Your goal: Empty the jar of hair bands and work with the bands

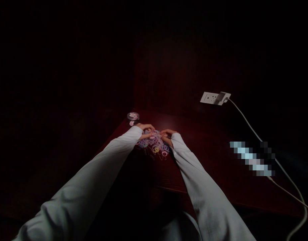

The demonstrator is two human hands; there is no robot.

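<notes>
A heap of small pastel rings and trinkets (pixel 156 142), which look like hair ties, lies on the dark red table. Pink, purple, blue and yellow pieces show in it. My left hand (pixel 146 130) curls over the heap's far left side, thumb and fingers around pink pieces. Across from it, my right hand (pixel 167 135) bends inward at the far right side, its fingertips close together among the pieces. What exactly either hand pinches is too small to make out. Light sleeves cover both forearms.
A round container with pink contents (pixel 133 116) stands beyond my left hand. A wall socket (pixel 209 98) holds a charger (pixel 223 97), whose white cable (pixel 246 119) runs down at the right. A pixelated bright object (pixel 251 158) lies on the right side. The surroundings are very dark.
</notes>
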